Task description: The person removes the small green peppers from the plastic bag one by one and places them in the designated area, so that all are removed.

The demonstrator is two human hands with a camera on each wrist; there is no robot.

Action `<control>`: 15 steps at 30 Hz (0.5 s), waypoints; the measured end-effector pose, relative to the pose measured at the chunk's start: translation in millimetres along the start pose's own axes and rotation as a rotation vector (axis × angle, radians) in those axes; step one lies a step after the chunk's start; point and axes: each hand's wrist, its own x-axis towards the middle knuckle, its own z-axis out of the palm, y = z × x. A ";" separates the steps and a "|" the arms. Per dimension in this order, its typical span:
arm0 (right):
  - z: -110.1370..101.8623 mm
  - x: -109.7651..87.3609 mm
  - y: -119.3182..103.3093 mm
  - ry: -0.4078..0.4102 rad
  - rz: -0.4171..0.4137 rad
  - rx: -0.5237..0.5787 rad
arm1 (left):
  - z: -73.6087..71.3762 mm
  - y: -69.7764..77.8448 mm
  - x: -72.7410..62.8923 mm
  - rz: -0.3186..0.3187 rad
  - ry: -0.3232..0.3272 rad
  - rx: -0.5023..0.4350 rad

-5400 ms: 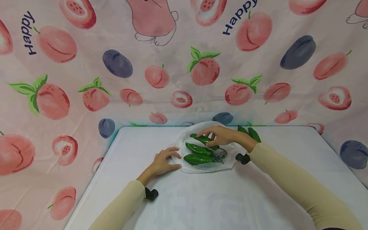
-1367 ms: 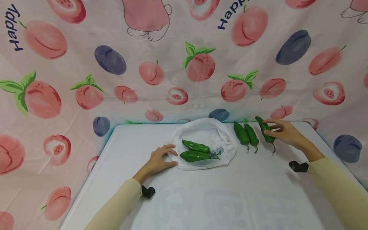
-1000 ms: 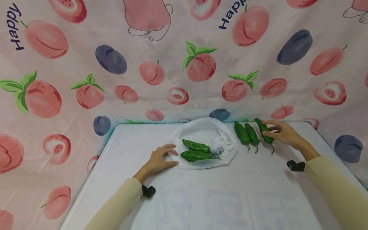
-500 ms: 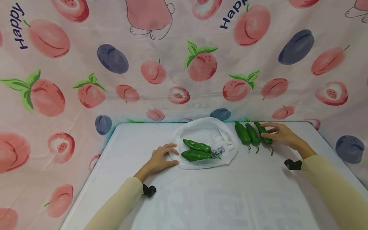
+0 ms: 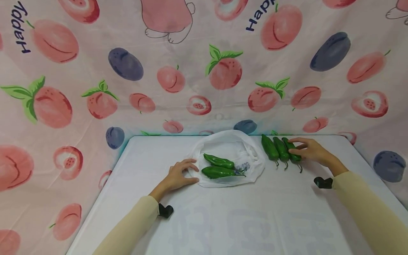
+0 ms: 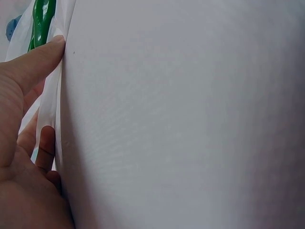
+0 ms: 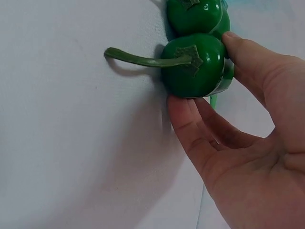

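Note:
My right hand (image 5: 310, 150) pinches a green pepper (image 7: 183, 82) between thumb and fingers, its curved stem pointing toward me. This pepper lies against two other green peppers (image 5: 269, 148) in a row at the table's back right. With my left hand (image 5: 179, 176) I hold the left edge of a white plastic bag (image 5: 259, 170); in the left wrist view the thumb and fingers are on its thin film (image 6: 49, 102). Inside the bag's wide mouth, two glossy green peppers (image 5: 218, 172) lie side by side.
The white table (image 5: 223, 223) ends at a back edge against a pink fruit-print cloth (image 5: 216, 109). Small black wrist cameras (image 5: 165, 211) hang below both sleeves.
My right hand took a pepper out of the bag, carried it right, lowered it and slid it left against the other two. The left hand has stayed at the bag's edge.

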 end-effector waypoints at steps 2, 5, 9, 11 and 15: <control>0.1 0.2 -0.4 0.001 0.001 -0.005 | 0.0 -0.1 0.0 0.001 0.002 -0.001; 0.3 0.1 -2.2 -0.002 0.004 -0.005 | 0.0 -0.2 0.2 0.002 0.004 -0.002; 1.0 0.6 -4.1 -0.008 0.005 -0.011 | 0.0 -0.2 0.5 0.002 0.003 -0.002; 1.4 0.9 -4.6 -0.010 0.005 -0.013 | 0.0 -0.1 0.6 0.000 0.002 -0.004; 1.5 1.9 -3.6 -0.010 0.000 -0.020 | 0.0 -0.1 0.9 -0.005 0.002 -0.010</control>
